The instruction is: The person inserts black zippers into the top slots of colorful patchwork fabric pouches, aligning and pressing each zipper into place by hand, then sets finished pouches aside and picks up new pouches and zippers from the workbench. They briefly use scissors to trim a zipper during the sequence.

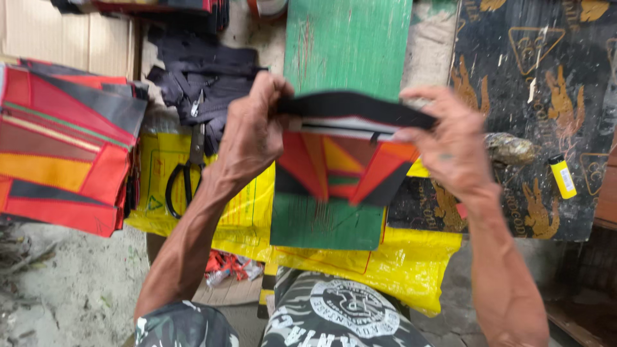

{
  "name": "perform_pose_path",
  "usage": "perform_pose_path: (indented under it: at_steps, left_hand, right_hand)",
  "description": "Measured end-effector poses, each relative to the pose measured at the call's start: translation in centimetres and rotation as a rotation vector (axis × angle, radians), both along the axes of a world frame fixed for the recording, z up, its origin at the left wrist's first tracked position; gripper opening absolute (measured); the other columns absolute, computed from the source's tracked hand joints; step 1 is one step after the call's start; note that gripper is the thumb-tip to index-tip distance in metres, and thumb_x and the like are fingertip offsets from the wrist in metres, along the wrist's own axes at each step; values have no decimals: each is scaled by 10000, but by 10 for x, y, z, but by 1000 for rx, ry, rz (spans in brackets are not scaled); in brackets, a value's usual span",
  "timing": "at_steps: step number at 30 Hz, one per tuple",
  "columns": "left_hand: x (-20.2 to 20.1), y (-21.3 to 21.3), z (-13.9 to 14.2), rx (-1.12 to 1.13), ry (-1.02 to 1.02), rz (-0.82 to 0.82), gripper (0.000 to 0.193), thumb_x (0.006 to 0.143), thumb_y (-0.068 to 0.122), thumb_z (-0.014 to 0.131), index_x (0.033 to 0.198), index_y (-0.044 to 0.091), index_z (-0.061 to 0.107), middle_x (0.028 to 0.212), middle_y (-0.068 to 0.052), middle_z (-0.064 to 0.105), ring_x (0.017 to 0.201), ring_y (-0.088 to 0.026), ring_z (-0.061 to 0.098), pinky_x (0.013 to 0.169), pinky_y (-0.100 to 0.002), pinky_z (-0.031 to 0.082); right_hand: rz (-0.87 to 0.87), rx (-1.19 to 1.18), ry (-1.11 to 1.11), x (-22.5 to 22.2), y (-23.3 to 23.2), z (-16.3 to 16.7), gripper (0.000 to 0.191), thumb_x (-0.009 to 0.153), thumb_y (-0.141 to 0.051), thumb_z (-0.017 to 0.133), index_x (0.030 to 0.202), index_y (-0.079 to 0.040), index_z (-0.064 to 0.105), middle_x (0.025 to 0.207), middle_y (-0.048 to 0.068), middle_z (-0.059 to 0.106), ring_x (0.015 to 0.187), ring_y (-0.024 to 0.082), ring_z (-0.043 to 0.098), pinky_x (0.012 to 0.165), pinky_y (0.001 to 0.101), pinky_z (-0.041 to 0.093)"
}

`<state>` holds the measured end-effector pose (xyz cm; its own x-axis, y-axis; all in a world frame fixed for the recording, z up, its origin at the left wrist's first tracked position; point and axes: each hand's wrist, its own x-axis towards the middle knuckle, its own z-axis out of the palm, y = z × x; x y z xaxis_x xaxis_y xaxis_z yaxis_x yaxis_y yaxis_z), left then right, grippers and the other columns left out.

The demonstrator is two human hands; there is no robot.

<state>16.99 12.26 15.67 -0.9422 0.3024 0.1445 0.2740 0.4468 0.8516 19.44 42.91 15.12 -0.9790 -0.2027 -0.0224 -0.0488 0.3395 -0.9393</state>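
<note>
- Nearest you are your knees in camouflage shorts (334, 315), low in view.
- Above them you hold a patchwork pouch (344, 157) of red, orange and black, its long axis left to right, black top edge up.
- Your left hand (254, 132) pinches its left end, your right hand (450, 144) its right end; both grips are clenched on it, equally near.
- Behind lies a green board (340, 45) on yellow sacking (411, 263).
- Left: scissors (186, 170), black zippers (205, 77), stacked pouches (61, 148).
- Right: a yellow lighter (563, 176) on a black mat (546, 96).
- Nothing stands between your hands.
</note>
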Motion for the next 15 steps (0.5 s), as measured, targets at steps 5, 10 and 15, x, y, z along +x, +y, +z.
perform_pose_path:
  at_steps: [5, 10, 15]
  left_hand:
    - [15, -12, 39, -159, 547, -77, 224, 897, -14, 768, 1046, 35, 609, 1090, -92, 706, 1015, -294, 687, 902, -424, 512]
    - [25, -21, -13, -499, 507, -161, 225, 783, -46, 694, 991, 13, 632, 1259, -132, 687, 1216, -333, 642, 1061, -488, 453]
    - [61, -18, -77, -482, 304, -55, 358, 809, -76, 645, 1163, -24, 639, 1404, -197, 606, 1353, -377, 563, 1165, -471, 421]
  right_hand:
    - [-73, 222, 728, 16, 8, 38, 268, 925, 162, 633, 1134, 14, 710, 1100, 134, 731, 1020, 259, 748, 854, 340, 610]
    - [85, 584, 669, 30, -10, -25, 277, 805, 115, 663, 1048, 11, 747, 1190, 142, 721, 1212, 358, 639, 1042, 452, 507]
    - [-38, 357, 450, 61, -25, -83, 241, 886, 114, 638, 1099, 30, 713, 1303, 169, 663, 1298, 351, 599, 1119, 436, 489]
